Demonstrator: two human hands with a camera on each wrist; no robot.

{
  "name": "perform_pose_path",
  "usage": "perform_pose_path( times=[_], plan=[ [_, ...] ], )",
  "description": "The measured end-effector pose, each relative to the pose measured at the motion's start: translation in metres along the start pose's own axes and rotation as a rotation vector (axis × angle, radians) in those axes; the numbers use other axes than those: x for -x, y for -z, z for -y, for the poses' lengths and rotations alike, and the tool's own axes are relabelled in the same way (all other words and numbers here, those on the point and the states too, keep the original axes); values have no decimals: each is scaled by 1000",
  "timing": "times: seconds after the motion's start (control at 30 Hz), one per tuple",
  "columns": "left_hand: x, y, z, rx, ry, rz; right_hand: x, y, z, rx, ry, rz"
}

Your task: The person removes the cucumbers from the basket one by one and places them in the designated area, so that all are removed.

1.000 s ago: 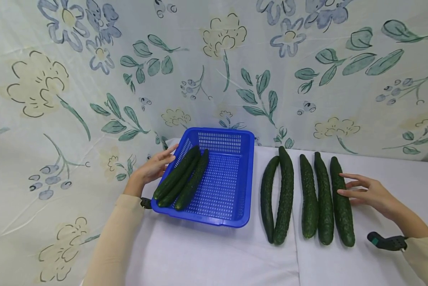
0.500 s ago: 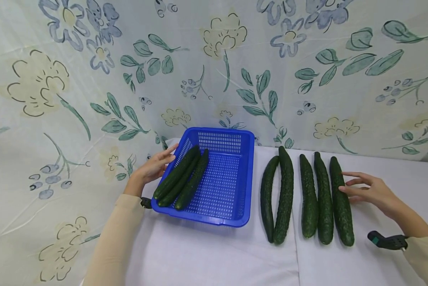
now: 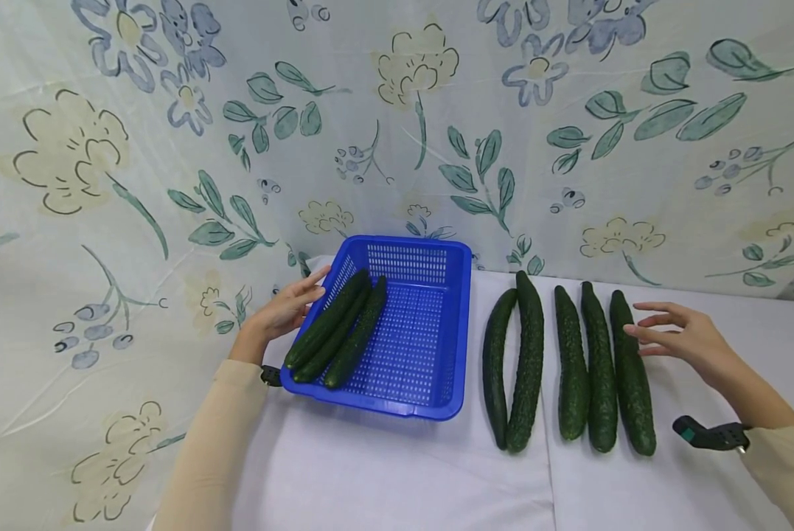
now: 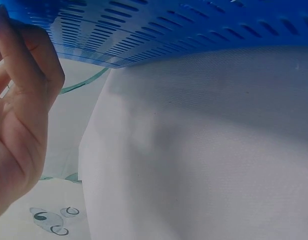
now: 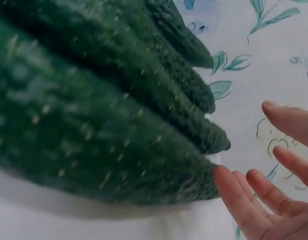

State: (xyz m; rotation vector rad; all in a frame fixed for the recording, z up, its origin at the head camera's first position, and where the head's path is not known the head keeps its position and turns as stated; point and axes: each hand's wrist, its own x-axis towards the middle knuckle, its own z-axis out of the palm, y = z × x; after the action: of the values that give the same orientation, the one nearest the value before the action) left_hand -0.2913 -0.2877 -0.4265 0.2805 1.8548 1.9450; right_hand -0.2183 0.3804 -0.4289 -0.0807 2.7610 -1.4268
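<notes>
Three cucumbers [image 3: 357,335] lie along the left side of a blue plastic basket [image 3: 455,324]. My left hand [image 3: 282,313] rests against the basket's left wall with its fingers extended; the left wrist view shows the same hand [image 4: 24,100] beside the perforated wall [image 4: 194,30]. On the right, my right hand [image 3: 691,341] is at the upper part of the rightmost cucumber [image 3: 634,383], fingers loosely spread. In the right wrist view, a fingertip of this hand [image 5: 274,185] is at the end of the nearest cucumber [image 5: 109,145]; whether it touches, I cannot tell.
Two cucumbers [image 3: 526,369] stand nearly upright in view, right of the basket, their lower ends close together. Two more [image 3: 572,369] lie between them and the rightmost one. A white cloth [image 3: 397,472] covers the table, and a floral cloth [image 3: 397,147] hangs behind.
My right hand has moved slightly up along the rightmost cucumber, toward its far end. My left hand, the basket and its cucumbers have stayed in place.
</notes>
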Motion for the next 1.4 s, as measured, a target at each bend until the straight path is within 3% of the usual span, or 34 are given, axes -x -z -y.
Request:
perform_pose_path(
  times=[0.33,0.8,1.1,1.4],
  plan=[
    [-1,-2,-2,-8,-1,1,-15,-9,46,-93,95,10],
    [0,-3,-2,5,7,-5,-38,-45,134,-203,182,164],
    [-1,-3,-1,-3,1,-31,-51,-78,181,-382,129,256],
    [0,-3,-1,5,0,-23,-64,-119,215,-424,57,308]
  ],
)
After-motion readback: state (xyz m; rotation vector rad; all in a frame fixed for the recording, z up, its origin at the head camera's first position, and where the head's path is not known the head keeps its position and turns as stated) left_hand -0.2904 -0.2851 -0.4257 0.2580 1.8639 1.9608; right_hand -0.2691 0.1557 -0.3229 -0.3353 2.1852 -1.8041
